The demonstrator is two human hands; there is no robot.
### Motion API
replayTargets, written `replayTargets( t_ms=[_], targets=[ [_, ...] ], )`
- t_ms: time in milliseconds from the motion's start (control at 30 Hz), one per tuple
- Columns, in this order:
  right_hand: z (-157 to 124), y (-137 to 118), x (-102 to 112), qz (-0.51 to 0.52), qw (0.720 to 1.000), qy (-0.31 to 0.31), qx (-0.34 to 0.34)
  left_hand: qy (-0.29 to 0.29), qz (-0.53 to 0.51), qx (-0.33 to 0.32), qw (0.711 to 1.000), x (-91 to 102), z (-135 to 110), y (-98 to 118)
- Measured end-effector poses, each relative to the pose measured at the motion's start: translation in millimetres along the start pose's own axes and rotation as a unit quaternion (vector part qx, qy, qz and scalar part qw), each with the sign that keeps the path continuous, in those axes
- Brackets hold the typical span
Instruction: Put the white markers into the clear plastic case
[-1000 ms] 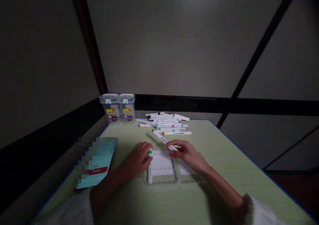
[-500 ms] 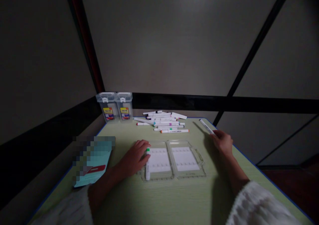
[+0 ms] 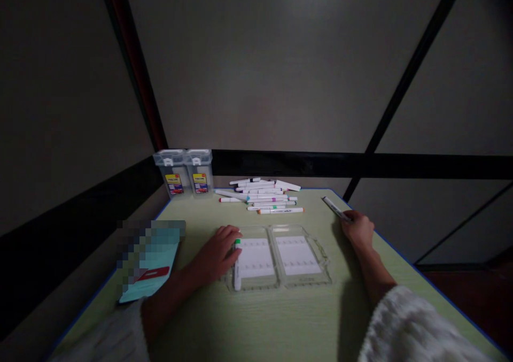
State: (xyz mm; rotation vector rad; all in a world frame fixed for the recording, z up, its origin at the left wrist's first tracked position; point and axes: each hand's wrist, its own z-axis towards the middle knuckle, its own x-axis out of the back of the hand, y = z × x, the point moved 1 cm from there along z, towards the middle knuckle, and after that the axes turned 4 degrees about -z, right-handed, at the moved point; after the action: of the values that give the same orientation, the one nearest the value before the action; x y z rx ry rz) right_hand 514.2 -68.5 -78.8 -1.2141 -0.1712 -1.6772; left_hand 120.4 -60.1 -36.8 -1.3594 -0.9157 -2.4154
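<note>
My left hand (image 3: 221,252) rests at the left edge of an opened clear plastic marker case (image 3: 276,284). Its fingers and thumb close on a white marker with a green band (image 3: 238,274), which lies lengthwise along that edge. White printed inserts (image 3: 256,257) show in both halves of the case. Off to the right, my right hand (image 3: 358,228) grips the near end of another white marker (image 3: 333,207). The dark-tipped far end of that marker points away to the left, low over the table; whether it touches cannot be told.
A loose pile of white markers (image 3: 280,210) with variously coloured bands lies at the back of the table (image 3: 248,324). Two clear lidded boxes (image 3: 199,172) stand at the back left, near the wall. A teal flat item (image 3: 154,255), partly blurred out, lies at the left.
My right hand has lowered its marker toward the tabletop, and the marker's far end has dropped slightly. My left hand stays where it was on the green-banded marker.
</note>
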Motion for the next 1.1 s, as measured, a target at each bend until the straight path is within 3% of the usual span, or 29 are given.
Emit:
replayTargets(
  t_ms=[333, 500, 633, 767, 933, 1100],
  targets=[
    [-1.8, -3.3, 2.4, -0.024, 1.0, -0.006, -0.006, -0.01, 0.007, 0.005, 1.0, 0.8, 0.3, 1.7],
    [-3.1, -16.8, 9.1, -0.023, 1.0, -0.001, 0.007, -0.014, 0.013, 0.007, 1.0, 0.3, -0.3, 1.7],
    [-4.4, -42.8, 6.3, 0.05, 0.987, -0.035, 0.147, -0.015, 0.014, 0.006, 1.0, 0.0, -0.5, 1.9],
    [-12.4, -63.6, -5.5, 0.091, 0.956, -0.108, 0.259, -0.018, 0.013, 0.006, 1.0, -0.3, -0.2, 1.9],
    [-17.0, -62.9, -17.0, 0.128, 0.929, -0.166, 0.306, -0.025, 0.018, 0.011, 0.999, 0.3, 0.9, 3.0],
    [-14.0, -57.4, -20.1, 0.151, 0.925, -0.175, 0.302, -0.029, 0.02, 0.02, 0.999, 1.8, 1.5, 5.8]
  ],
)
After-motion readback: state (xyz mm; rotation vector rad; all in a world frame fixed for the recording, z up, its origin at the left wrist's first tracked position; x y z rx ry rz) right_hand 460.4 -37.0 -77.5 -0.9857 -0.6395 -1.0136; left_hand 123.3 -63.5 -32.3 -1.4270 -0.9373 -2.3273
